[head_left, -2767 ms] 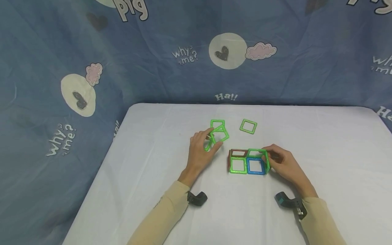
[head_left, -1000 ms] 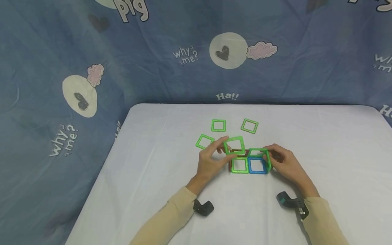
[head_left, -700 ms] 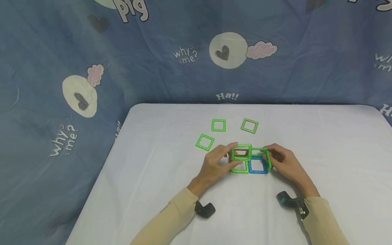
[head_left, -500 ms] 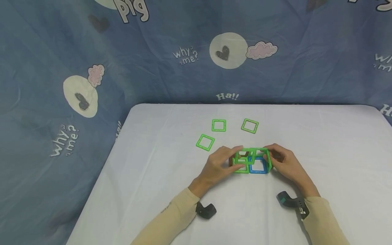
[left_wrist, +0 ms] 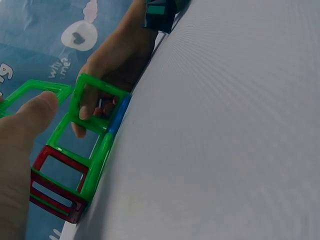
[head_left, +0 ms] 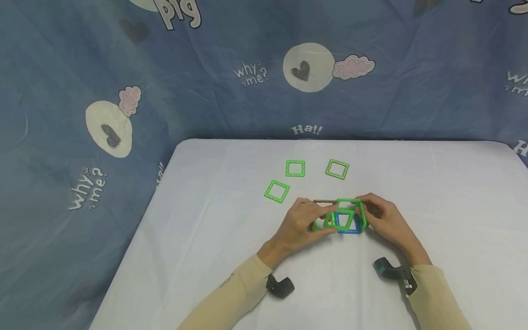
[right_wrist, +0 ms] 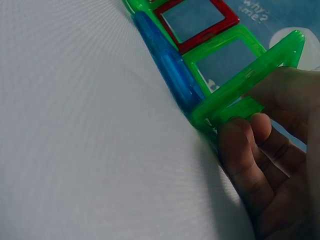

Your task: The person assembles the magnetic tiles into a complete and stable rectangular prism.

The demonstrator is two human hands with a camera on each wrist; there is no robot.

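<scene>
My left hand [head_left: 300, 224] pinches a green square magnetic tile [head_left: 350, 221] between thumb and fingers, tilted above a small built frame. In the left wrist view, the held tile [left_wrist: 47, 83] shows next to the thumb, near the frame's upright end. The frame's base has a blue tile [head_left: 348, 232] beside a green one. Behind them stand a red tile [right_wrist: 232, 20] and a green one; another red tile closes the left end. My right hand [head_left: 381, 217] pinches the upright green tile [right_wrist: 250, 75] at the right end. Fingers partly hide both ends.
Three loose green square tiles lie flat behind the frame: one at the left [head_left: 281, 184], one in the middle [head_left: 287, 168] and one at the right [head_left: 340, 162]. They lie on a white-covered table [head_left: 206, 192]. A blue printed curtain [head_left: 231, 110] hangs behind it.
My left hand has picked a green tile from the loose group, carried it right and lowered it over the frame, tilting it forward. My right hand has stayed on the right end.
</scene>
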